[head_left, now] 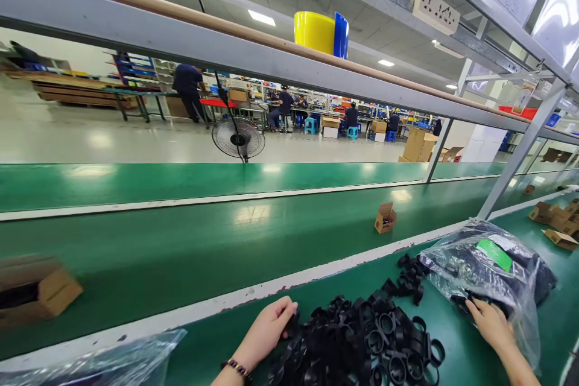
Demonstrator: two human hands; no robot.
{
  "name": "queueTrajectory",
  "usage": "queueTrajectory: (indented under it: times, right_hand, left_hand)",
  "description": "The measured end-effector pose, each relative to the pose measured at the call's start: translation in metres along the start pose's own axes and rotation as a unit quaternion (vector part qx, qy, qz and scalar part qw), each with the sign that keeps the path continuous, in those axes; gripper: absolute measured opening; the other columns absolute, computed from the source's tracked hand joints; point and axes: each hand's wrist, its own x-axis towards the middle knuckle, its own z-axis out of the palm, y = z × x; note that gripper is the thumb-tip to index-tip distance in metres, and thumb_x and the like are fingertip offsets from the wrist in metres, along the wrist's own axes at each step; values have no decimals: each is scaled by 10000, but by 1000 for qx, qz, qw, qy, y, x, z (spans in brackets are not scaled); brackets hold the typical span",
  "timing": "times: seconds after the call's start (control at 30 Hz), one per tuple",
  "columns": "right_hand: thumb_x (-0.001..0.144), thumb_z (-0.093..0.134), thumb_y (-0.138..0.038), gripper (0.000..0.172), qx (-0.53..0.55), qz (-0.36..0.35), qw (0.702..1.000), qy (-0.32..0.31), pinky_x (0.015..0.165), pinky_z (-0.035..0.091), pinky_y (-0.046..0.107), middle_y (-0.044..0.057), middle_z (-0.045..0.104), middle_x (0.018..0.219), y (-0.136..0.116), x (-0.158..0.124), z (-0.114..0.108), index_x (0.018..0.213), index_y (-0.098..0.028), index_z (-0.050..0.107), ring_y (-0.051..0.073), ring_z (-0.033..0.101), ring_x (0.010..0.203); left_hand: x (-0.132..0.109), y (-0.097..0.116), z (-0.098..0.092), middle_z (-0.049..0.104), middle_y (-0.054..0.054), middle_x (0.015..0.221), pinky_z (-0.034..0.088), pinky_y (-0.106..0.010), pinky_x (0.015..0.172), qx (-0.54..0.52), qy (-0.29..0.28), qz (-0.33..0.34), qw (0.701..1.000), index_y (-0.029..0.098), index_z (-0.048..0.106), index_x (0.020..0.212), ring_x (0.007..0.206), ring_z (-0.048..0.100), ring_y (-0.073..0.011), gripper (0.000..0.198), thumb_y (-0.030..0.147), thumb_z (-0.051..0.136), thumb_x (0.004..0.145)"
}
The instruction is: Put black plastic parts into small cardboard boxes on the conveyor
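Observation:
A heap of black plastic ring parts (375, 338) lies on the green bench in front of me. My left hand (269, 329) rests at the heap's left edge, fingers curled round one black part. My right hand (491, 322) reaches into the mouth of a clear plastic bag (488, 265) holding more black parts; its fingertips are hidden inside the bag. The bag carries a green label (495, 253).
A green conveyor belt (203, 247) runs past with a small open cardboard box (385, 218) and a blurred box (34, 295) at left. More cartons (554, 220) sit at right. Another clear bag (104, 362) lies near left. A fan (238, 139) and several workers stand beyond.

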Motion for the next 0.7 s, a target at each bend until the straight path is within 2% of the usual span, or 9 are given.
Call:
queueTrajectory:
  times: [0.03, 0.1, 0.23, 0.3, 0.37, 0.43, 0.53, 0.6, 0.7]
  right_hand:
    - [768, 390, -551, 459, 11, -8, 1000, -28, 856, 436, 475, 111, 673, 1013, 4, 2, 2, 848, -219, 695, 345, 563, 1021]
    - [802, 367, -499, 455, 51, -37, 994, -84, 896, 427, 410, 117, 672, 1021, -6, -1, 1, 881, -198, 699, 312, 572, 1025]
    - [839, 387, -494, 441, 147, -64, 977, -138, 873, 449, 388, 104, 668, 1034, -67, -28, -19, 968, -195, 683, 293, 597, 971]
    - [865, 400, -495, 421, 233, -141, 946, -176, 900, 440, 356, 83, 656, 1072, -92, -41, -31, 1006, -210, 676, 267, 582, 1006]
    - [881, 409, -490, 409, 287, -194, 919, -191, 927, 426, 329, 73, 634, 1121, -100, -43, -38, 1057, -220, 661, 245, 560, 1050]
    - [870, 416, -497, 415, 263, -176, 937, -149, 918, 435, 330, 78, 641, 1103, -91, -30, -35, 1038, -215, 670, 246, 565, 1040]
    - [828, 399, -483, 436, 165, -104, 978, -68, 892, 449, 387, 112, 669, 1001, -65, 11, -18, 914, -180, 700, 283, 587, 982]
    - [819, 367, -436, 445, 135, -91, 985, -49, 947, 404, 419, 134, 642, 1075, -57, 43, -5, 937, -157, 692, 297, 544, 1065]
    - [836, 331, -379, 440, 114, -93, 988, -50, 988, 362, 388, 125, 594, 1176, -67, 84, 10, 1007, -151, 667, 263, 471, 1171]
  left_hand:
    - [0, 0, 0, 272, 82, 515, 237, -198, 386, 0, 1, -5, 1000, 214, 279, 619, 430, 406, -104, 599, 803, 387, 632]
    - [-2, 0, -1, 270, 83, 523, 233, -195, 380, 1, 3, -11, 1000, 214, 281, 627, 438, 422, -108, 614, 821, 376, 622]
    - [-4, -3, 0, 280, 81, 531, 274, -198, 387, 2, 6, -8, 1000, 213, 283, 628, 452, 425, -110, 639, 847, 364, 604]
    - [-5, -5, 0, 283, 81, 531, 292, -199, 393, 0, 9, -6, 1000, 213, 283, 626, 456, 418, -107, 643, 850, 364, 601]
    - [-4, -5, 0, 280, 81, 530, 292, -198, 390, 1, 13, -5, 1000, 212, 279, 621, 450, 407, -103, 642, 848, 370, 597]
    - [-3, -5, 0, 276, 81, 529, 282, -198, 382, 4, 15, -6, 1000, 212, 283, 618, 439, 397, -99, 636, 841, 377, 597]
    - [-1, -6, 0, 270, 81, 528, 267, -193, 372, 6, 15, -5, 1000, 212, 286, 619, 431, 400, -98, 633, 838, 375, 596]
    - [1, -6, 0, 265, 82, 527, 257, -189, 365, 4, 15, -6, 1000, 212, 282, 619, 428, 409, -99, 638, 844, 367, 590]
    - [3, -6, 0, 263, 84, 515, 247, -185, 356, -4, 17, -11, 1000, 213, 281, 617, 415, 403, -95, 645, 851, 364, 579]
